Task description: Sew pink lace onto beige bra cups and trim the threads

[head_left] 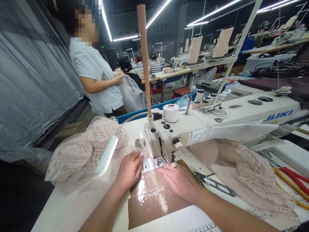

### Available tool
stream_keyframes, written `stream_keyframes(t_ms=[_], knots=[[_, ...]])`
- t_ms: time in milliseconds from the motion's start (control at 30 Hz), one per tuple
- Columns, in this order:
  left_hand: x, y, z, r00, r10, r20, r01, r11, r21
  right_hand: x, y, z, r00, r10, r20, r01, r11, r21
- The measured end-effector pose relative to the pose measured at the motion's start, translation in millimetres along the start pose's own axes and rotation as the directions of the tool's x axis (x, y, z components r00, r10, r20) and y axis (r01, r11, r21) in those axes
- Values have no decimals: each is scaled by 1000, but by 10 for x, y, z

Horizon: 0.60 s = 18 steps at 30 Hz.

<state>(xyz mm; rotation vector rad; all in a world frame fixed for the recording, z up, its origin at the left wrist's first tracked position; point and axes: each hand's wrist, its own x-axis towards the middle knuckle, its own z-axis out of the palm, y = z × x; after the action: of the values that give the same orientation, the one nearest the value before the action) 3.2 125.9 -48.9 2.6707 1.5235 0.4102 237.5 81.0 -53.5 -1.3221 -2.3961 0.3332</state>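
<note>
My left hand [130, 169] lies flat with fingers stretched out, pressing thin sheer fabric beside the needle plate [150, 164] of a white sewing machine [193, 127]. My right hand [180, 180] rests flat on the table just right of the presser foot, fingers extended toward the needle. Beige lace fabric [79, 154] bunches up at the left of the machine and another heap of lace fabric [251, 172] spreads on the right. A brown taped patch [152, 199] covers the table between my forearms.
Black thread snips [214, 183] lie right of my right hand. Red-handled scissors [293, 178] sit at the far right. A gooseneck lamp [106, 156] hangs over the left lace. A person in a white shirt [96, 74] stands behind, holding plastic. Thread cones [205, 98] stand behind the machine.
</note>
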Motion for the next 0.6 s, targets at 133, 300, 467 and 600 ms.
stream_keyframes(t_ms=[133,300,467,600], knots=[[-5,56,-201,990,-87,113,88,996,-5,1,-5,10,1000,-17,-11,17,1000,15],[-127,284,-750,953,-88,290,92,996,-2,-13,9,39,1000,-29,-5,29,999,24],[-564,266,-1218,946,-257,199,259,966,13,-33,45,76,998,-47,-36,48,998,30],[-1139,-163,-1102,814,-580,35,557,796,236,-41,38,66,997,-53,-54,56,997,54]])
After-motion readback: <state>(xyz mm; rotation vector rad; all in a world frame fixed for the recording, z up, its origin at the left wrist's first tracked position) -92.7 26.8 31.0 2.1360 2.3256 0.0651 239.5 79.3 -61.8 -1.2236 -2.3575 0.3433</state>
